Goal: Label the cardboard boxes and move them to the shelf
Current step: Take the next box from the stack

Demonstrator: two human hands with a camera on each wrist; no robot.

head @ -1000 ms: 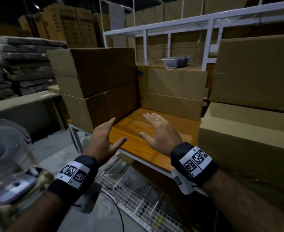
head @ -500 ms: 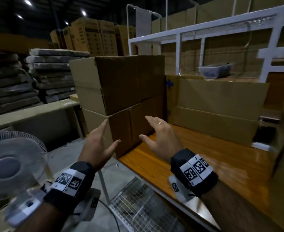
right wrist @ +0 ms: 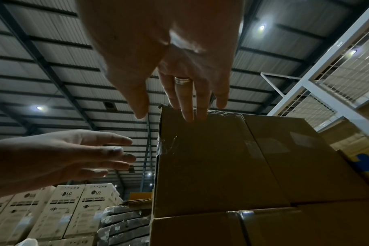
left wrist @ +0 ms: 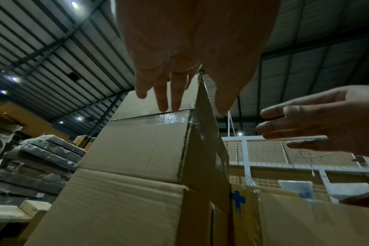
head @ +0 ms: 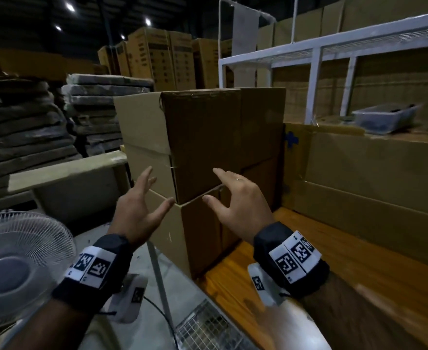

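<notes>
Two brown cardboard boxes are stacked at the left end of a wooden table (head: 296, 251): the upper box (head: 208, 137) sits on the lower box (head: 200, 236). My left hand (head: 142, 200) is raised with fingers spread beside the stack's left corner, near the seam between the boxes. My right hand (head: 235, 200), wearing a ring, is spread in front of the upper box's dark front face. Neither hand holds anything. In the left wrist view my fingers (left wrist: 164, 98) point at the upper box (left wrist: 150, 146). The right wrist view shows my fingers (right wrist: 187, 106) near the upper box (right wrist: 217, 166).
A low flat cardboard box (head: 374, 173) lies along the table's back. A white metal shelf (head: 316, 54) rises behind, with a plastic tray (head: 384, 117). A white fan (head: 18, 269) stands low left, a wire rack (head: 208, 332) sits below. Stacked goods and printed cartons (head: 157, 54) fill the left.
I have turned left and come closer to the stacked boxes. Both open hands have risen from over the table towards the seam between the two boxes.
</notes>
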